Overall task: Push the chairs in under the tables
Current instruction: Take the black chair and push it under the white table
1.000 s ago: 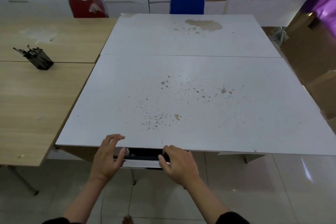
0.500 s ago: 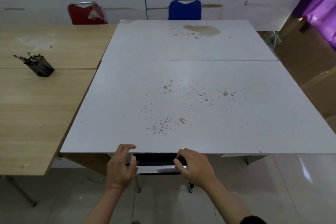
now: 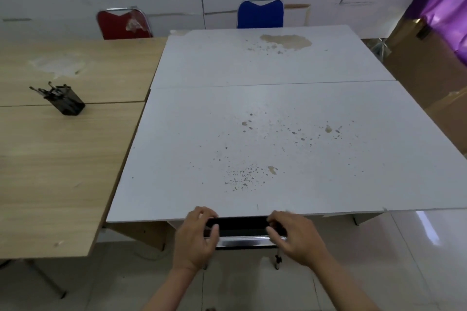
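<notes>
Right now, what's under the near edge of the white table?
A black chair, gripped at its backrest by both hands. The white table hides its seat.

Left hand [image 3: 195, 237] at 7 o'clock, right hand [image 3: 297, 237] at 5 o'clock; forearms converge forward, fingers of both curled, thumbs turned inward.

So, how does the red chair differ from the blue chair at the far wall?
The red chair stands behind the wooden table, the blue chair behind the white table. The red chair's backrest has a torn, pale patch; the blue chair's looks intact. Both have a chrome frame over a notched backrest, and only their backs show.
</notes>
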A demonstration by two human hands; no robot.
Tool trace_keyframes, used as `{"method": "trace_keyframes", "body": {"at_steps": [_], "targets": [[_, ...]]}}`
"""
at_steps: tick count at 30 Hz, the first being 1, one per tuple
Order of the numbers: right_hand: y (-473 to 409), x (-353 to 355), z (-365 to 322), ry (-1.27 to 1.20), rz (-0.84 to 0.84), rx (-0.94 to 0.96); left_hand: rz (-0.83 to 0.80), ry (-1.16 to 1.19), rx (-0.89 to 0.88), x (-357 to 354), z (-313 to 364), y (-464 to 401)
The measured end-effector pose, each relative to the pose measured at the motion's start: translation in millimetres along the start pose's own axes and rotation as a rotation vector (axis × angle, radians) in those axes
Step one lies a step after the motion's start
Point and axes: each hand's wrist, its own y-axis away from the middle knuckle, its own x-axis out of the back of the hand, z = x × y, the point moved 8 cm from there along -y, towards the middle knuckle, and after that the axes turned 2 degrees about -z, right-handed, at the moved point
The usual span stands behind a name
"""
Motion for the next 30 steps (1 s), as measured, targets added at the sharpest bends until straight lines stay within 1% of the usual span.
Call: {"method": "trace_keyframes", "body": {"at_steps": [4, 10, 16, 24, 30], "targets": [[1, 10, 22, 0.063, -0.001, -0.037, -0.058, 0.051, -0.034, -16, 16, 0], [3, 10, 15, 0.07, 0.057, -0.124, -0.113, 0.088, -0.123, -16, 10, 0], [3, -1, 4, 0.011, 0.093, -0.253, -0.165, 0.053, -0.254, -8, -1, -4], [3, 3, 1, -0.004, 0.063, -0.256, -0.201, 0.044, -0.248, -10, -6, -4], [3, 2, 1, -0.008, 0.024, -0.212, -0.212, 0.013, -0.235, -10, -4, -3]]}}
